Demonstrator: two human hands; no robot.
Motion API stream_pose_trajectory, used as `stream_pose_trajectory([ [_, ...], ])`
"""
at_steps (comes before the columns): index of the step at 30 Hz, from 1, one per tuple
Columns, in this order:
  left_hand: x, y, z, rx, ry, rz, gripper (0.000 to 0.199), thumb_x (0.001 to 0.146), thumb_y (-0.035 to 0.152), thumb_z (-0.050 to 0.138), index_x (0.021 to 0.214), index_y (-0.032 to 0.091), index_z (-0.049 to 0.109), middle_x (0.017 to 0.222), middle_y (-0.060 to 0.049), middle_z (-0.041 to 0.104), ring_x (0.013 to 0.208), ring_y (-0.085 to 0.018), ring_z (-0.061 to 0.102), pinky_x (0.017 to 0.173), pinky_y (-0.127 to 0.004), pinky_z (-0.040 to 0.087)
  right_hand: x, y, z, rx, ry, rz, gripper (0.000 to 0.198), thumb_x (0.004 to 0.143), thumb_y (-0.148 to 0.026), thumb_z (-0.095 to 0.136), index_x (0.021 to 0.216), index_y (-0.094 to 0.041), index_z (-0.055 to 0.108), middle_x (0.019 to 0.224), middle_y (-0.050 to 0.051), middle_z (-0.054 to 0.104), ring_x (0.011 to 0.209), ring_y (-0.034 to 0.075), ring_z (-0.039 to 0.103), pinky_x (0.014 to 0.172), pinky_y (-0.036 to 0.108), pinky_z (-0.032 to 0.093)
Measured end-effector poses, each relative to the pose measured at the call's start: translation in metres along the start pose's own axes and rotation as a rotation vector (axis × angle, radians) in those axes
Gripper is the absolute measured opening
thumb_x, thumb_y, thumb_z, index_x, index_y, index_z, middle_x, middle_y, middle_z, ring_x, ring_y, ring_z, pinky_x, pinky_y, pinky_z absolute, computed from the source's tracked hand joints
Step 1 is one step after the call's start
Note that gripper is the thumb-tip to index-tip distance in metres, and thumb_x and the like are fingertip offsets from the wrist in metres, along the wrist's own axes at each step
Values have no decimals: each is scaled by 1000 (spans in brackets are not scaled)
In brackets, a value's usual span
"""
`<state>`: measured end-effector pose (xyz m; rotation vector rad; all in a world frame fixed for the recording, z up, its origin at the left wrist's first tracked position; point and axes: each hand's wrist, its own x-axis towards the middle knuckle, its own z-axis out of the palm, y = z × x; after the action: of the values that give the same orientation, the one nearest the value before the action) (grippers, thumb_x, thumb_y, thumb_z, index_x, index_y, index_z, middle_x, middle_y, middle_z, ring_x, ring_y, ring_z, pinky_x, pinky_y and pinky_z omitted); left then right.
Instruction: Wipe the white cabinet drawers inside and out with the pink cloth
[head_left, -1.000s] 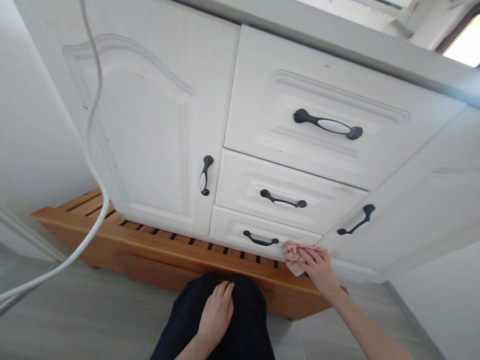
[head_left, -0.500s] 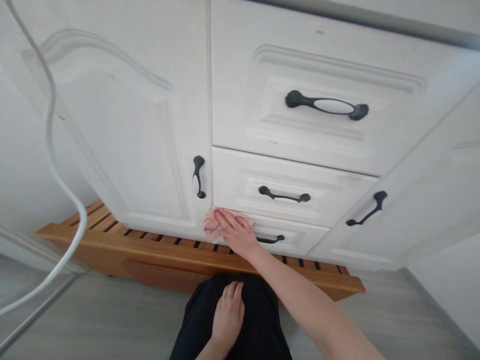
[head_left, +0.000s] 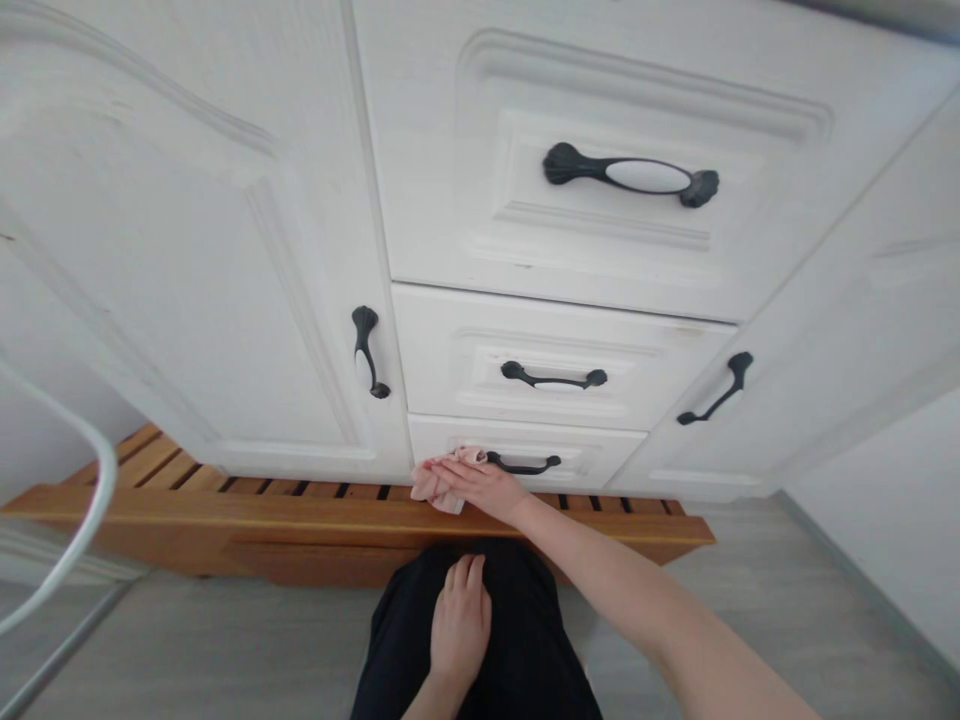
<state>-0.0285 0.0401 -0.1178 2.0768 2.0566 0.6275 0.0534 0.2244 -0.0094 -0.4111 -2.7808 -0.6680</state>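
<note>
A crumpled pink cloth is under the fingers of my right hand, against the left end of the bottom drawer front. Just right of these fingers is the dark handle of that drawer. The cloth's lower edge hangs by the wooden slats; whether it touches them I cannot tell. On my dark trousers lies my left hand, holding nothing, its fingers loosely stretched out.
Above are a middle drawer and a larger top drawer. Cabinet doors flank them, the left one with a dark handle. A slatted wooden bench runs along the cabinet's base. A white cable hangs at the left.
My right hand and the cloth have moved down from the bottom drawer's upper left corner to its lower part. The view has shifted closer and rightward. My left hand stays on my lap.
</note>
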Motion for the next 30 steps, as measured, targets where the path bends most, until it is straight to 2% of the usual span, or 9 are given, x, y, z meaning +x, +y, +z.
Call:
stream_pose_trajectory([
  [3, -2, -3, 2, -7, -21, 3, 44, 95, 10, 35, 131, 19, 57, 129, -7, 64, 120, -20, 60, 101, -35, 54, -11, 0, 4, 30, -10, -17, 46, 101, -7, 38, 144, -20, 50, 156, 2, 47, 144, 11, 40, 114, 26, 37],
  [7, -2, -5, -1, -47, -117, -21, 46, 97, 13, 31, 136, 18, 55, 134, -9, 62, 124, -21, 57, 106, -38, 51, -39, 5, 10, 79, -31, -31, 40, 100, -10, 45, 137, -23, 55, 151, 1, 54, 140, 9, 45, 109, 24, 43],
  [12, 0, -2, -6, -64, -208, -57, 49, 98, 15, 26, 139, 14, 52, 139, -12, 58, 128, -23, 54, 110, -41, 47, -113, 27, -6, 114, -103, 65, 47, 99, -7, 43, 139, -30, 52, 153, -4, 51, 131, 8, 54, 95, 22, 51],
  [17, 1, -2, -5, -60, -202, -44, 49, 98, 16, 26, 138, 13, 54, 139, -12, 58, 129, -23, 53, 113, -40, 44, -194, 49, -40, 141, -198, 214, 64, 92, 2, 41, 144, -36, 50, 152, -5, 53, 136, 11, 51, 105, 28, 47],
  [20, 0, -5, -2, -61, -194, -35, 49, 98, 17, 26, 138, 13, 54, 138, -12, 59, 129, -23, 53, 114, -41, 43, -226, 51, -51, 155, -232, 337, 68, 90, 4, 42, 143, -37, 52, 151, -4, 54, 136, 13, 51, 107, 33, 45],
  [25, -2, -6, 1, -62, -200, -45, 50, 97, 18, 25, 139, 13, 52, 140, -13, 57, 131, -23, 52, 116, -41, 41, -238, 30, -45, 164, -233, 564, 49, 91, -5, 54, 124, -38, 66, 147, -2, 58, 131, 23, 54, 104, 48, 46],
  [28, -3, -7, 4, -59, -208, -48, 52, 97, 18, 24, 140, 12, 52, 141, -14, 57, 132, -23, 52, 116, -41, 41, -232, 2, -38, 146, -187, 765, 42, 88, -6, 53, 118, -32, 70, 144, 7, 60, 128, 32, 55, 100, 55, 46],
  [30, -3, -8, 8, -50, -208, -54, 53, 97, 19, 23, 141, 12, 51, 142, -15, 57, 133, -24, 52, 117, -43, 41, -232, -21, -35, 150, -137, 916, 48, 85, -3, 49, 121, -28, 69, 141, 12, 61, 122, 33, 58, 95, 54, 49],
])
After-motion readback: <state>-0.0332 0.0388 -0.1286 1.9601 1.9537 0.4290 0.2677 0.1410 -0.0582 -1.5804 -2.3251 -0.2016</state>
